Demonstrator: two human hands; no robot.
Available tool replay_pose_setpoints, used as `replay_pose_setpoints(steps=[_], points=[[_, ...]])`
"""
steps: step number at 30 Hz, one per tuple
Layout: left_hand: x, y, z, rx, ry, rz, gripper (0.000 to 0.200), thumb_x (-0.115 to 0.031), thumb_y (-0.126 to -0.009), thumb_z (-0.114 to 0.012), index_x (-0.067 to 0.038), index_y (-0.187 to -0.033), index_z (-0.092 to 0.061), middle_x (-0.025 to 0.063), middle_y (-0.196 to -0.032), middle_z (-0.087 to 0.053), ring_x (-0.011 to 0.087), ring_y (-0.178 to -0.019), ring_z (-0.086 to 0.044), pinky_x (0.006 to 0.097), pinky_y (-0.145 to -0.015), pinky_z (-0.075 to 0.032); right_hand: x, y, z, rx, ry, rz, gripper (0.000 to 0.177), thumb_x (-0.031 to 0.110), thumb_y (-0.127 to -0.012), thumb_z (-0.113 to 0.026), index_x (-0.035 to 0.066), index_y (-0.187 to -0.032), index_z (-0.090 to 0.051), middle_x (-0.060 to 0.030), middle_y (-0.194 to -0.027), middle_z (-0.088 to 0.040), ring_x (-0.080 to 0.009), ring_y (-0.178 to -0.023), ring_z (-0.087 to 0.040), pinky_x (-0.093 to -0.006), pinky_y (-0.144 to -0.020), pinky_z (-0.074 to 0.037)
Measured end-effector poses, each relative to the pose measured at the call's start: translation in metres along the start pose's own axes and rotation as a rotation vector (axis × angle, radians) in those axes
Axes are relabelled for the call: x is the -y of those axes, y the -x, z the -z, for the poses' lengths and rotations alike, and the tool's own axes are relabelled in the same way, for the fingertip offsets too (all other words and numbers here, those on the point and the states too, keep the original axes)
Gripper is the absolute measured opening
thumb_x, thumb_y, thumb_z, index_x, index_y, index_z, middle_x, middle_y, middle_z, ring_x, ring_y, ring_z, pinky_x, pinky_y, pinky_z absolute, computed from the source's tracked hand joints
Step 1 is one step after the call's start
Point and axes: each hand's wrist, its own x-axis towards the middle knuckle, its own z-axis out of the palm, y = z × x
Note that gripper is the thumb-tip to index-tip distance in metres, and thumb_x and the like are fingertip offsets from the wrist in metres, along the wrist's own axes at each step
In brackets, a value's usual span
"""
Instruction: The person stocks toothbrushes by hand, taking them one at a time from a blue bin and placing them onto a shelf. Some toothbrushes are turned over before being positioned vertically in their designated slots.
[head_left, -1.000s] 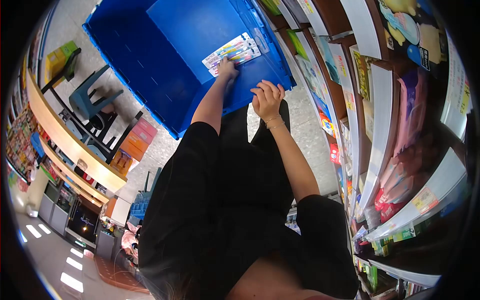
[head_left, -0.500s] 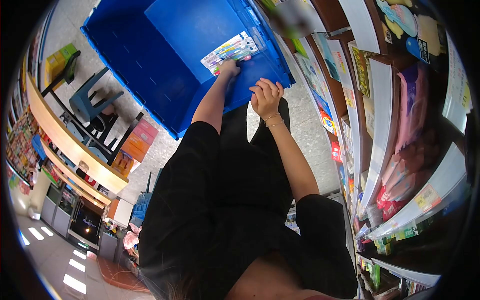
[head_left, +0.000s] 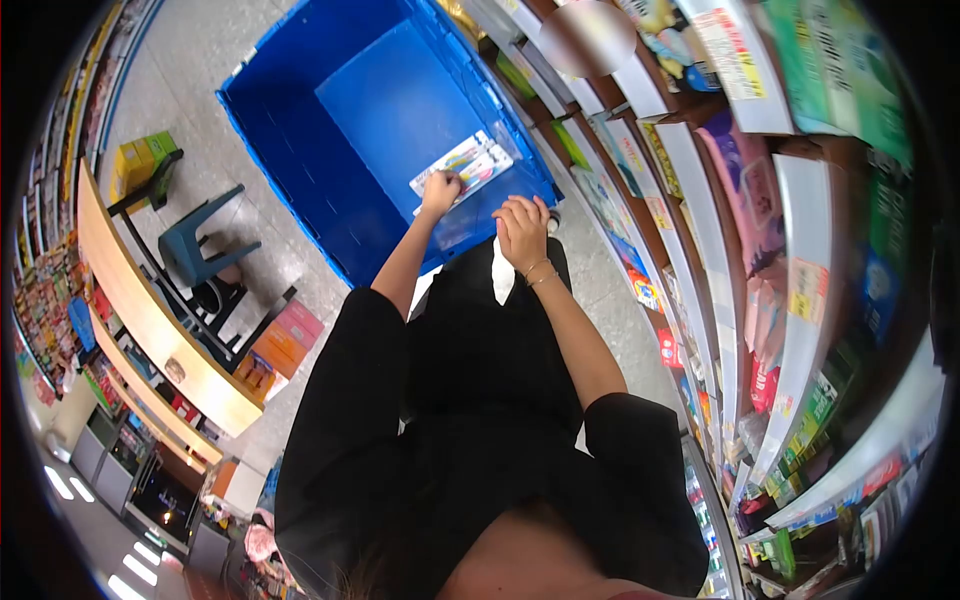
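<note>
A blue plastic crate (head_left: 283, 165) stands on the floor in front of me, its inside facing up. White toothbrush packs (head_left: 487, 158) with colourful brushes lie together on its bottom, towards the near right corner. Inside the crate, my left hand (head_left: 441, 191) is closed at the left part of these packs, its fingers curled down on them. What is under the fingers is partly hidden. By the crate's near right rim, my right hand (head_left: 524, 232) has bent, slightly parted fingers and holds nothing that I can see. A thin bracelet (head_left: 540, 270) circles that wrist.
Store shelves (head_left: 700, 230) packed with goods run close along my right side. To the left are a wooden counter (head_left: 165, 330), a blue-grey stool (head_left: 190, 240) and stacked orange and pink boxes (head_left: 285, 335). A yellow-green box (head_left: 140, 165) sits farther back.
The camera view has shifted, so the crate appears farther right and lower. My left hand has drawn back left over the packs. My right hand stays by the rim.
</note>
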Motion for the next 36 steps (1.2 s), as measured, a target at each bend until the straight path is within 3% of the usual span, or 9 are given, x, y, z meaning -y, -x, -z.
replay_pose_setpoints(steps=[7, 10, 19, 21, 26, 29, 33, 35, 36], points=[[-0.103, 0.056, 0.079, -0.153, 0.162, -0.298, 0.025, -0.01, -0.073, -0.044, 0.001, -0.056, -0.058, 0.0126, -0.051, -0.057, 0.0218, -0.045, -0.055, 0.0342, -0.05, -0.042, 0.075, -0.064, 0.132, -0.09, -0.552, -0.042, 0.022, -0.009, -0.066, -0.044, 0.004, -0.078, -0.057, -0.007, -0.076, -0.059, -0.0271, -0.076, -0.058, -0.0366, -0.073, -0.044], [-0.193, 0.098, 0.115, -0.106, 0.286, -0.428, 0.023, -0.004, -0.072, -0.041, 0.002, -0.055, -0.055, 0.0086, -0.049, -0.053, 0.0135, -0.043, -0.049, 0.0285, -0.044, -0.036, 0.163, -0.1, 0.281, -0.262, -0.404, 0.362, 0.018, -0.014, -0.062, -0.043, -0.001, -0.07, -0.053, -0.0108, -0.069, -0.057, -0.0269, -0.065, -0.056, -0.0342, -0.06, -0.045], [-0.412, 0.203, 0.152, 0.147, 0.573, -1.192, 0.017, 0.002, -0.071, -0.042, 0.003, -0.058, -0.053, 0.0061, -0.061, -0.051, 0.0116, -0.055, -0.045, 0.024, -0.052, -0.033, 0.343, -0.023, 0.468, -0.714, 0.096, 0.419, 0.024, 0.026, -0.083, -0.053, 0.006, -0.072, -0.059, -0.0058, -0.072, -0.062, -0.0205, -0.072, -0.06, -0.0353, -0.068, -0.052], [-0.435, 0.214, 0.147, 0.249, 0.595, -1.3, 0.016, 0.001, -0.071, -0.043, 0.003, -0.059, -0.054, 0.0074, -0.061, -0.052, 0.014, -0.058, -0.047, 0.0248, -0.055, -0.035, 0.33, -0.014, 0.518, -0.21, 0.478, 0.996, 0.019, 0.025, -0.071, -0.062, 0.007, -0.072, -0.057, -0.007, -0.072, -0.062, -0.0191, -0.071, -0.06, -0.0336, -0.056, -0.053], [-0.481, 0.244, 0.134, 0.411, 0.676, -1.347, 0.019, 0.0, -0.074, -0.042, 0.003, -0.06, -0.056, 0.0069, -0.063, -0.054, 0.0126, -0.059, -0.048, 0.0242, -0.056, -0.035, 0.384, 0.055, 0.521, -0.208, 0.803, 0.28, 0.015, 0.026, -0.065, -0.057, 0.015, -0.073, -0.05, 0.0029, -0.073, -0.054, -0.0139, -0.066, -0.05, -0.031, -0.057, -0.041], [-0.512, 0.265, 0.135, 0.448, 0.723, -1.448, 0.02, 0.002, -0.076, -0.042, 0.004, -0.065, -0.058, 0.008, -0.068, -0.057, 0.0114, -0.063, -0.05, 0.0231, -0.059, -0.037, 0.357, 0.064, 0.524, -0.335, 0.908, 0.69, 0.013, 0.027, -0.068, -0.056, 0.017, -0.072, -0.049, 0.0027, -0.072, -0.053, -0.0142, -0.065, -0.049, -0.0293, -0.056, -0.039], [-0.55, 0.293, 0.133, 0.467, 0.83, -1.564, 0.018, 0.0, -0.075, -0.044, 0.006, -0.068, -0.059, 0.0094, -0.071, -0.057, 0.0121, -0.065, -0.048, 0.0223, -0.062, -0.035, 0.377, 0.071, 0.518, -0.291, 0.577, 0.321, 0.023, 0.027, -0.076, -0.066, 0.007, -0.069, -0.057, -0.0056, -0.077, -0.063, -0.0213, -0.067, -0.06, -0.0331, -0.056, -0.053], [-0.567, 0.298, 0.131, 0.432, 0.892, -1.617, 0.019, -0.001, -0.076, -0.044, 0.006, -0.069, -0.06, 0.0089, -0.072, -0.058, 0.012, -0.066, -0.049, 0.0224, -0.063, -0.037, 0.317, 0.045, 0.516, -0.672, 0.424, 1.4, 0.015, 0.025, -0.07, -0.055, 0.013, -0.067, -0.045, 0.0016, -0.066, -0.048, -0.0143, -0.062, -0.048, -0.0281, -0.054, -0.035], [-0.573, 0.307, 0.137, 0.445, 0.916, -1.555, 0.018, -0.001, -0.076, -0.044, 0.006, -0.069, -0.06, 0.0084, -0.073, -0.058, 0.0117, -0.067, -0.05, 0.0224, -0.065, -0.038, 0.305, 0.033, 0.52, -0.66, 0.442, 1.433, 0.015, 0.025, -0.07, -0.055, 0.013, -0.067, -0.045, 0.0016, -0.066, -0.048, -0.0143, -0.062, -0.048, -0.0281, -0.054, -0.035]])
